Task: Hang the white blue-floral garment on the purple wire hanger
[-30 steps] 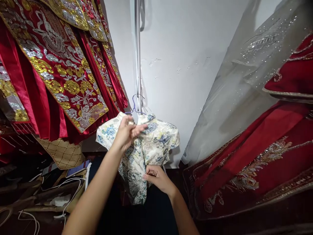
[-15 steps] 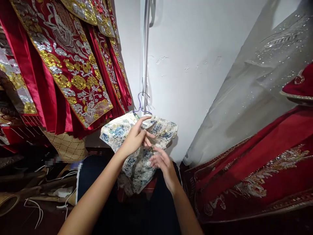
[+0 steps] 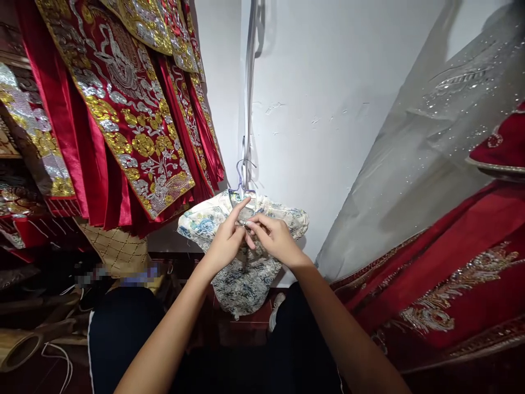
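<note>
A white garment with blue floral pattern (image 3: 246,284) hangs from a purple wire hanger (image 3: 239,174) between my knees. My left hand (image 3: 228,238) is at its upper front, the index finger stretched up toward the collar and the thumb and other fingers bent in at the neck opening. Close against it, my right hand (image 3: 274,236) pinches with thumb and index finger at the garment's front. A small shiny bit, perhaps a fastener, shows between the fingertips, too small to name. My fingers cover part of the garment's front.
Red robes with gold and silver sequins (image 3: 143,145) hang at the left. A white sparkly gown (image 3: 394,164) and a red embroidered dress (image 3: 451,262) are at the right. A metal pole (image 3: 247,82) stands against the white wall. Bamboo poles (image 3: 20,345) and white cord lie at lower left.
My right hand has moved up and left to meet the left hand, its fingers now pinched. The garment's lower part hangs more spread out, and a shoe shows beside it.
</note>
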`<state>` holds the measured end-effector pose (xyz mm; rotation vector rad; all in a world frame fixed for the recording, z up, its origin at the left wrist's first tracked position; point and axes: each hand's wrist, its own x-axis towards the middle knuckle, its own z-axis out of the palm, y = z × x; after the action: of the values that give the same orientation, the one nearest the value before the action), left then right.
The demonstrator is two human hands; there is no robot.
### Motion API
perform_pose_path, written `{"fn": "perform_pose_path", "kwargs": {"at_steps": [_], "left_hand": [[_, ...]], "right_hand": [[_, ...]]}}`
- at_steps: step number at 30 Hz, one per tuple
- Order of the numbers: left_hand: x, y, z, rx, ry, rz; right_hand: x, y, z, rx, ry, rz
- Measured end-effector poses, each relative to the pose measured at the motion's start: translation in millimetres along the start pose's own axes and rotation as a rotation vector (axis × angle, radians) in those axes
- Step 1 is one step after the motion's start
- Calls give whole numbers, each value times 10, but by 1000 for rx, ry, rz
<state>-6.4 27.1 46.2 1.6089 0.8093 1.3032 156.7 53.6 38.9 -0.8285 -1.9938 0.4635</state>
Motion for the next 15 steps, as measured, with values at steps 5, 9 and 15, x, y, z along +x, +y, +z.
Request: {"fn": "perform_pose_path", "kwargs": {"at_steps": [5,9,15], "left_hand": [[172,-120,26,-78,73,9],[119,-420,84,55,82,-37],[-449,-779,250,363,34,-141]], "right_hand": [[134,6,68,88,186,21],[281,-24,-17,265,443,-19],[106,76,-612,631,865,-47]]}}
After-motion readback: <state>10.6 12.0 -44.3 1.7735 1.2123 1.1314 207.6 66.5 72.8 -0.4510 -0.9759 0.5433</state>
